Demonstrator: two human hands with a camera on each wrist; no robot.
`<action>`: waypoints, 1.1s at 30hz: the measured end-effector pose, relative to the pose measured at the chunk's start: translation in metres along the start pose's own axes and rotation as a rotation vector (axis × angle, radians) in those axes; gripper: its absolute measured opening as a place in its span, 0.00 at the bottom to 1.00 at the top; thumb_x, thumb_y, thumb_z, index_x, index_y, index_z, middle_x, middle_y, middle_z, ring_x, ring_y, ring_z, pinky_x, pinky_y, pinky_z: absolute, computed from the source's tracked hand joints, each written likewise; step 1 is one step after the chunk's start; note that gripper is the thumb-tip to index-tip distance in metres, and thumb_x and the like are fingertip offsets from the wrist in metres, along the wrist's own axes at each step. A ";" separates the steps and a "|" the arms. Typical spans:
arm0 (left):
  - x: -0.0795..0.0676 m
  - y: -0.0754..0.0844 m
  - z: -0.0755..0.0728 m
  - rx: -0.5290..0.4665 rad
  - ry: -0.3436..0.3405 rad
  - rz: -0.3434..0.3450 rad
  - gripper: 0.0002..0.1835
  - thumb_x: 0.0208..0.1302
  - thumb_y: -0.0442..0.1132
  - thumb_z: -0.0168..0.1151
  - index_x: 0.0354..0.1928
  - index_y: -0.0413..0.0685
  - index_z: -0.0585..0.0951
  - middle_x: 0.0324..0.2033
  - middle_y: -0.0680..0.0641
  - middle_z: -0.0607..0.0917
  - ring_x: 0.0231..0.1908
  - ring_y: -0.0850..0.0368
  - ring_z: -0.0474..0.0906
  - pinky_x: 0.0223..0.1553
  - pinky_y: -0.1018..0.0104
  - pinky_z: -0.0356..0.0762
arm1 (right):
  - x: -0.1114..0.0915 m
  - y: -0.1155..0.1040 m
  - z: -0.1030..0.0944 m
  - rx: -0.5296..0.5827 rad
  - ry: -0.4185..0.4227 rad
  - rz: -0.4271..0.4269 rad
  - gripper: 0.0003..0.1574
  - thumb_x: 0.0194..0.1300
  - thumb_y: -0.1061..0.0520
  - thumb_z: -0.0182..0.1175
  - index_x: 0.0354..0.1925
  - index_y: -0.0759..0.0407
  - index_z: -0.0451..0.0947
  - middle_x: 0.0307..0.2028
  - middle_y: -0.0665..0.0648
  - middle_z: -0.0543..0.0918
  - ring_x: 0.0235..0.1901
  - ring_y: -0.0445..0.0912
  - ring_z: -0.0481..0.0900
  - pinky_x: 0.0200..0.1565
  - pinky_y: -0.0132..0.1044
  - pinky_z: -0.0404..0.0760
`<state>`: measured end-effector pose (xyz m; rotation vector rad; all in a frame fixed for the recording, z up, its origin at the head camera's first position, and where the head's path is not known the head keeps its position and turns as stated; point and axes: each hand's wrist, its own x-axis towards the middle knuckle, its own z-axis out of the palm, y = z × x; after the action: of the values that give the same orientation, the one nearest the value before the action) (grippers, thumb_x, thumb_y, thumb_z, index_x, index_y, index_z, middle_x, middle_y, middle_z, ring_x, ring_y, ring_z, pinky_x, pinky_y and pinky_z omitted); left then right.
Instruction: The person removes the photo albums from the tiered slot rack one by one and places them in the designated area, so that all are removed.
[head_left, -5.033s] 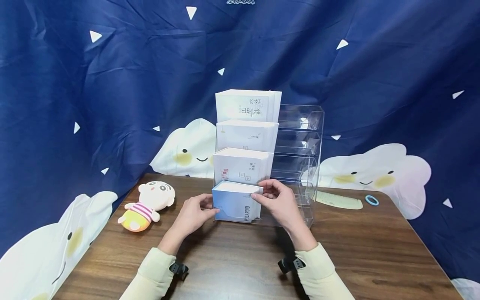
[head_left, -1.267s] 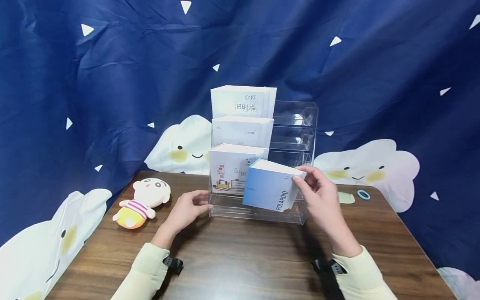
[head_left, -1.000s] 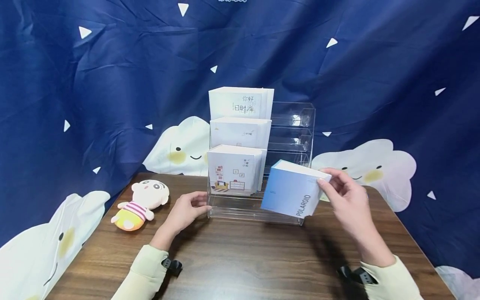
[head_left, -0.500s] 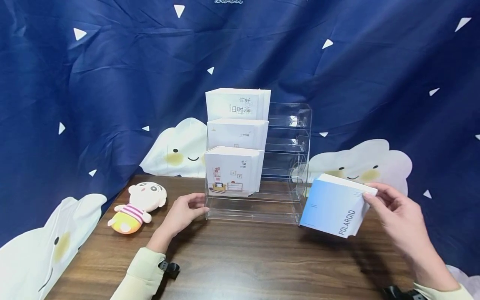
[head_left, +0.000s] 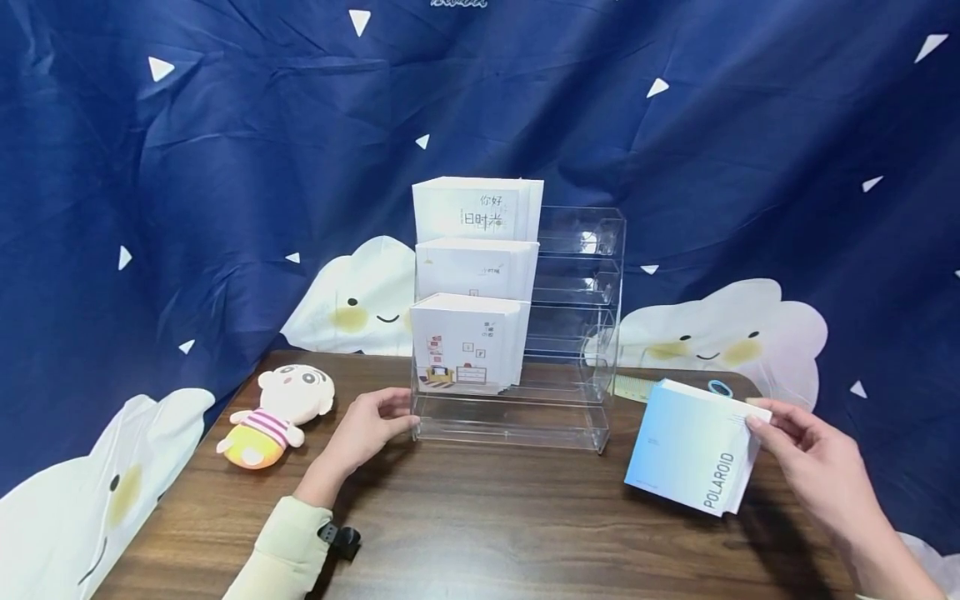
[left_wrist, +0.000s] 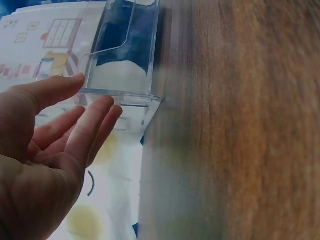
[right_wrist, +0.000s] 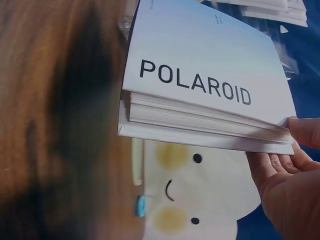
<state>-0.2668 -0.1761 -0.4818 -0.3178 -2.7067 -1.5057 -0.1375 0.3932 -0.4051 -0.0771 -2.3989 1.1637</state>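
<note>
A pale blue and white photo album (head_left: 697,446) marked POLAROID is held tilted above the table's right side. My right hand (head_left: 821,467) pinches its right edge, thumb on the cover and fingers behind. The right wrist view shows thick page edges between the covers (right_wrist: 200,75). My left hand (head_left: 371,429) holds the lower left corner of a clear acrylic display rack (head_left: 510,435). In the left wrist view its thumb and fingers lie on either side of the rack's edge (left_wrist: 122,93). Three stacks of white albums (head_left: 465,346) stand on the rack's upper tiers.
A plush doll (head_left: 281,417) in a striped shirt lies left of the rack on the wooden table (head_left: 480,533). Behind the held album are a pale green comb (head_left: 632,387) and a blue ring (head_left: 720,388). A blue cloud-print curtain (head_left: 300,125) hangs behind.
My right hand has lifted the POLAROID album off the rack's front tier and carried it right, then slightly down. My left hand stays at the rack's corner.
</note>
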 end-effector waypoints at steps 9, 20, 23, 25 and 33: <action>0.000 -0.001 0.000 0.000 -0.006 0.009 0.26 0.71 0.36 0.78 0.67 0.37 0.85 0.57 0.38 0.94 0.55 0.46 0.94 0.64 0.45 0.90 | -0.006 0.016 0.006 0.030 -0.046 0.112 0.13 0.82 0.56 0.68 0.55 0.36 0.87 0.33 0.28 0.87 0.34 0.27 0.80 0.33 0.21 0.75; 0.001 -0.002 -0.002 0.008 -0.003 0.011 0.27 0.71 0.38 0.79 0.68 0.36 0.85 0.57 0.37 0.94 0.55 0.45 0.94 0.64 0.46 0.90 | -0.003 0.029 0.014 0.054 -0.051 0.147 0.09 0.83 0.56 0.67 0.56 0.49 0.88 0.33 0.31 0.86 0.34 0.28 0.80 0.35 0.19 0.78; 0.000 -0.002 -0.002 0.007 -0.002 0.013 0.26 0.71 0.38 0.79 0.68 0.37 0.85 0.57 0.38 0.94 0.55 0.46 0.94 0.64 0.46 0.90 | 0.002 0.035 0.014 0.086 -0.044 0.149 0.09 0.82 0.57 0.67 0.54 0.43 0.88 0.32 0.34 0.83 0.33 0.31 0.78 0.33 0.22 0.76; 0.000 -0.002 -0.002 0.005 -0.001 0.015 0.26 0.71 0.37 0.79 0.68 0.37 0.85 0.57 0.38 0.94 0.55 0.45 0.94 0.64 0.46 0.90 | 0.005 0.039 0.014 0.100 -0.041 0.162 0.12 0.82 0.56 0.68 0.51 0.36 0.89 0.31 0.34 0.82 0.33 0.32 0.75 0.31 0.24 0.74; 0.000 -0.001 -0.001 0.008 -0.006 0.004 0.26 0.71 0.36 0.78 0.68 0.37 0.85 0.57 0.38 0.94 0.55 0.45 0.94 0.65 0.45 0.89 | 0.014 0.053 0.014 0.042 -0.033 0.155 0.12 0.78 0.57 0.72 0.54 0.60 0.91 0.34 0.26 0.82 0.35 0.27 0.75 0.35 0.18 0.78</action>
<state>-0.2674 -0.1768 -0.4818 -0.3274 -2.7145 -1.4948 -0.1642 0.4204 -0.4469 -0.2365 -2.4315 1.2932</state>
